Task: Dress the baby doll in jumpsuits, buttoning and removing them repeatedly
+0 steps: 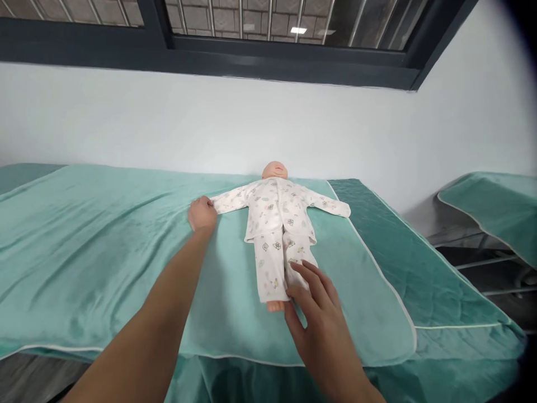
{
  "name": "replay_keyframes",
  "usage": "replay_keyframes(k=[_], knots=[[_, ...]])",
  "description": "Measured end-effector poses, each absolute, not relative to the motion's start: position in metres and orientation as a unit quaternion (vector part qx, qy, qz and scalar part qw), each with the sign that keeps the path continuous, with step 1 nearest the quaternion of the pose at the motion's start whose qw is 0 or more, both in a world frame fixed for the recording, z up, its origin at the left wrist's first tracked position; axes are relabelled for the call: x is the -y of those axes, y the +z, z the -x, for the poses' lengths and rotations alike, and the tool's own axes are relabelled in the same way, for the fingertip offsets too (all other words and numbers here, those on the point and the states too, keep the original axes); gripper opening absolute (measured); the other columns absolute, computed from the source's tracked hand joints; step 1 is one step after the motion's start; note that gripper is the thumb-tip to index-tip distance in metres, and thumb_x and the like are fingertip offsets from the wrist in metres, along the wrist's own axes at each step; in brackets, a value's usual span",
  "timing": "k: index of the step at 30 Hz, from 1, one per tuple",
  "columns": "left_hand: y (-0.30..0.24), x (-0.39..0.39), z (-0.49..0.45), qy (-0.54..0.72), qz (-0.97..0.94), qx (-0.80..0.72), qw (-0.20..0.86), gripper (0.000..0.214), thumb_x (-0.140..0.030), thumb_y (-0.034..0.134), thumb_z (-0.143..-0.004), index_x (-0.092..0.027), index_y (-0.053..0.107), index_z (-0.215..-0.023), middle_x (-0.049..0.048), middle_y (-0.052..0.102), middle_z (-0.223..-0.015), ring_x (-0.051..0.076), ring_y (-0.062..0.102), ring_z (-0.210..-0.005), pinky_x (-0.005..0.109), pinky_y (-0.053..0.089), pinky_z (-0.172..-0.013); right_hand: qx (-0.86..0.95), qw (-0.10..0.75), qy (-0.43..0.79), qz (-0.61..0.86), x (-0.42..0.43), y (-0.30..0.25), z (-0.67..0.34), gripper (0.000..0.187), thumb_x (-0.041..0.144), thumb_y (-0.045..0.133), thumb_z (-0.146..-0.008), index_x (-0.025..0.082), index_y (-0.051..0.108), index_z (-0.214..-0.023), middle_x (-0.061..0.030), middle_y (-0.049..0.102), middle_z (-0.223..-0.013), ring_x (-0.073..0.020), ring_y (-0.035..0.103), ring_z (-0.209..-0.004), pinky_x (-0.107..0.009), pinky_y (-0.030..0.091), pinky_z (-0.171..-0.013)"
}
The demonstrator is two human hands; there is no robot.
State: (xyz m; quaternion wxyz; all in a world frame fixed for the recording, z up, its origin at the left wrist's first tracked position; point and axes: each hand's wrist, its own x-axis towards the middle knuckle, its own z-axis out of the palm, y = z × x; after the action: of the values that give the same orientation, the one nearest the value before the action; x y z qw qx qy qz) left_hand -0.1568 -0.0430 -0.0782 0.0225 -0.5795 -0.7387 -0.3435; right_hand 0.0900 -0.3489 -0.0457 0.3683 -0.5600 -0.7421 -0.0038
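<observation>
A baby doll [274,169] lies on its back, head toward the wall and arms spread sideways. It wears a white patterned jacket [272,207] and matching trousers [271,268]. At the end of the jacket's sleeve on the left is my left hand [202,214], its fingers closed on the cuff. My right hand [321,322] is over the lower trouser leg on the right, thumb and fingers apart, fingertips at the fabric. One bare foot [276,306] pokes out of the left trouser leg; the other is hidden behind my right hand.
Under the doll a light green blanket [352,313] covers the bed, over a darker quilted sheet [419,268]. A white wall [168,123] and a dark-framed barred window [289,61] stand behind. Another green-covered bed [499,207] with metal rails is at the right.
</observation>
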Motion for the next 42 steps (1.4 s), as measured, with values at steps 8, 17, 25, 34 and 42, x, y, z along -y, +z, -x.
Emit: replay_keyframes(k=[8,17,25,34,42], knots=[[-0.08,0.04,0.156,-0.339,0.572,0.746,0.03,0.022,-0.009,0.047,-0.08,-0.022,0.064,-0.081,0.0097,0.066,-0.092,0.028,0.059,-0.097,0.036,0.041,-0.074,0.728,0.357,0.048,0.583,0.346,-0.059,-0.101,0.039,0.011,0.047,-0.091,0.026,0.051,-0.126,-0.0093,0.041,-0.149,-0.0315,0.033,-0.14,-0.06,0.043,-0.106],[-0.08,0.038,0.154,-0.331,0.575,0.747,0.042,0.02,-0.01,0.047,-0.081,-0.022,0.064,-0.081,0.0099,0.066,-0.09,0.028,0.059,-0.094,0.036,0.04,-0.071,0.677,0.401,0.115,0.606,0.35,-0.095,-0.128,0.037,0.02,0.052,-0.094,0.027,0.05,-0.131,-0.0118,0.052,-0.126,-0.0261,0.055,-0.115,-0.043,0.055,-0.09],[-0.08,0.035,0.154,-0.323,0.57,0.754,0.046,0.02,-0.011,0.047,-0.081,-0.022,0.064,-0.082,0.0095,0.065,-0.088,0.027,0.059,-0.091,0.034,0.04,-0.069,0.736,0.404,0.201,0.505,0.347,-0.061,-0.14,0.023,0.018,0.045,-0.098,0.026,0.059,-0.114,-0.0077,0.059,-0.107,-0.0179,0.061,-0.094,-0.03,0.053,-0.079],[-0.081,0.033,0.154,-0.323,0.564,0.759,0.043,0.02,-0.011,0.047,-0.08,-0.022,0.063,-0.081,0.009,0.066,-0.088,0.027,0.059,-0.087,0.034,0.039,-0.068,0.677,0.49,0.21,0.507,0.352,-0.032,-0.155,0.012,0.021,0.057,-0.094,0.028,0.062,-0.102,-0.0053,0.064,-0.102,-0.0184,0.063,-0.094,-0.029,0.053,-0.077],[-0.083,0.033,0.157,-0.326,0.566,0.757,0.035,0.02,-0.011,0.047,-0.081,-0.022,0.062,-0.082,0.0088,0.067,-0.088,0.027,0.059,-0.087,0.034,0.038,-0.067,0.66,0.494,0.195,0.532,0.356,-0.033,-0.148,0.009,0.025,0.059,-0.093,0.028,0.064,-0.099,-0.0061,0.065,-0.1,-0.0204,0.064,-0.091,-0.031,0.054,-0.074]])
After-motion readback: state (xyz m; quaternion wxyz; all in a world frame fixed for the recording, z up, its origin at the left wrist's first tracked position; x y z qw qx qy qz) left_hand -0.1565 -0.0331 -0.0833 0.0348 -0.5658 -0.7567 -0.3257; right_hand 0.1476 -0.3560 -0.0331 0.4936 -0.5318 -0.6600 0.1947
